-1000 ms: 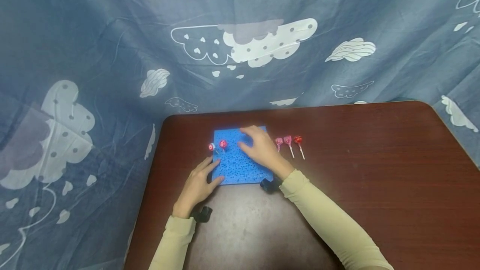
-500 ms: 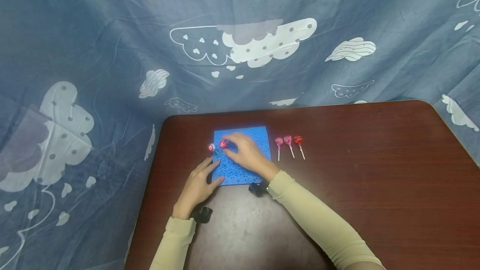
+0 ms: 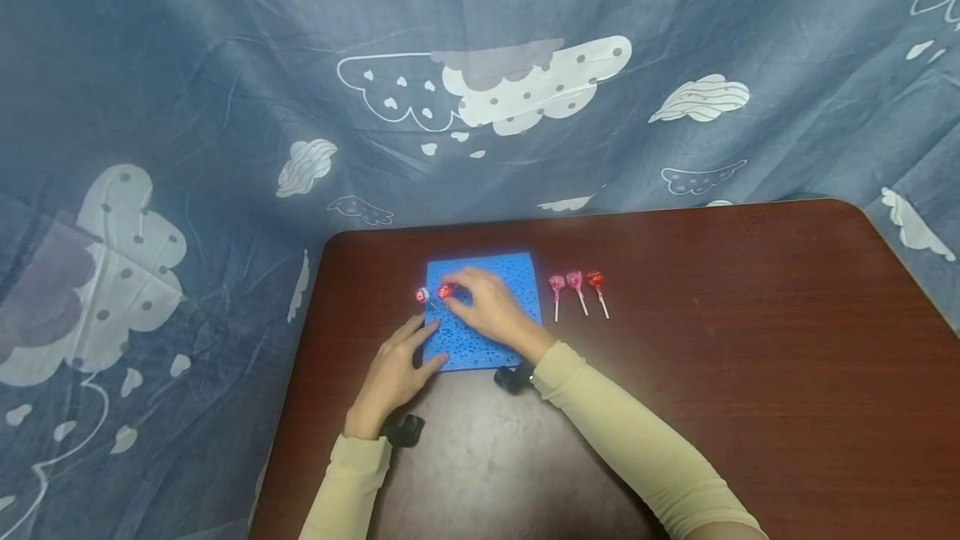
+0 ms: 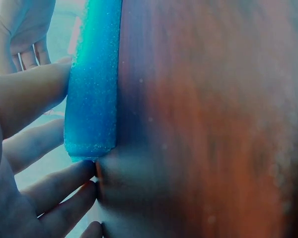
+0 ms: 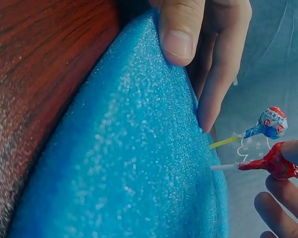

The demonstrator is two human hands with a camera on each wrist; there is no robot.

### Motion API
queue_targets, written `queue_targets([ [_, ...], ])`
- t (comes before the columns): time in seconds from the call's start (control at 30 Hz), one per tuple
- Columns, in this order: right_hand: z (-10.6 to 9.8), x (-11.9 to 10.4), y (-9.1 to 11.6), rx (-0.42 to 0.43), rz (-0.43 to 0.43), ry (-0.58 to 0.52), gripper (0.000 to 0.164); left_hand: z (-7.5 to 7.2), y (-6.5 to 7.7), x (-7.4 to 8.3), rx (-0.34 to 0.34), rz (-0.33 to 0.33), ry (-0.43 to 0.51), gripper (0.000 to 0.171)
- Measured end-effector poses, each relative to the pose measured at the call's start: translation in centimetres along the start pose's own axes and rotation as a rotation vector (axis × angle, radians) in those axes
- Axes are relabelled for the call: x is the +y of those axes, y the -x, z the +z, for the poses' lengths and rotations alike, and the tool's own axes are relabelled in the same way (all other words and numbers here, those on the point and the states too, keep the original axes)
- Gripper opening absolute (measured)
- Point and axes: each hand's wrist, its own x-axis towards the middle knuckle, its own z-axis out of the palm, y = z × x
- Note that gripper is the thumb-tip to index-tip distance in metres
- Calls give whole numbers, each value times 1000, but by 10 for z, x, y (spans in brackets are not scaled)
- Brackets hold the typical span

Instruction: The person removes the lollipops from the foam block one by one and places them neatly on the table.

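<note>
My right hand (image 3: 491,304) reaches over the blue foam block (image 3: 468,350) and pinches the head of a red-wrapped lollipop (image 3: 445,291) between thumb and fingers. In the right wrist view this lollipop's white stick (image 5: 224,167) stands in the foam. Beside it a lollipop in blue, white and red wrapping (image 5: 274,122) stands on a yellow stick, also in the foam. My left hand (image 3: 393,369) rests at the block's left front corner, fingers fairly straight along its side. In the left wrist view its thumb (image 4: 35,87) touches the foam.
On the brown table (image 3: 720,340), right of the block, lie two pink lollipops (image 3: 557,282) and a red-orange one (image 3: 596,279) in a row, sticks toward the front. A blue cloud-print curtain (image 3: 480,165) hangs behind the table and at its left.
My right hand has moved left from over the foam's middle to the red lollipop and its fingertips have closed on the candy. My left hand has stayed at the block's corner.
</note>
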Motion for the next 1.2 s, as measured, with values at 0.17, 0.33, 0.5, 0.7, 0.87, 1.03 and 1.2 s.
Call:
queue_targets([
  [0.17, 0, 0, 0, 14, -1, -12, 31, 0, 0, 1, -1, -3, -5, 65],
  [0.33, -2, -1, -1, 37, -4, -34, 30, -1, 1, 1, -6, -13, -9, 65],
  [0.5, -15, 0, 1, 77, -29, -69, 30, -1, 1, 1, -8, -15, -2, 65],
  [0.7, -53, 9, 10, 170, -34, -45, 32, 0, 2, 0, -7, -20, 9, 64],
  [0.87, -89, 31, 24, 247, 45, -25, 32, 1, 3, 1, 1, -29, 21, 63],
  [1.03, -123, 56, 42, 288, 140, 18, 32, 1, 4, 0, -4, -21, 25, 62],
  [1.2, -151, 80, 56, 316, 185, 103, 25, 0, 4, 0, -9, -22, 24, 62],
])
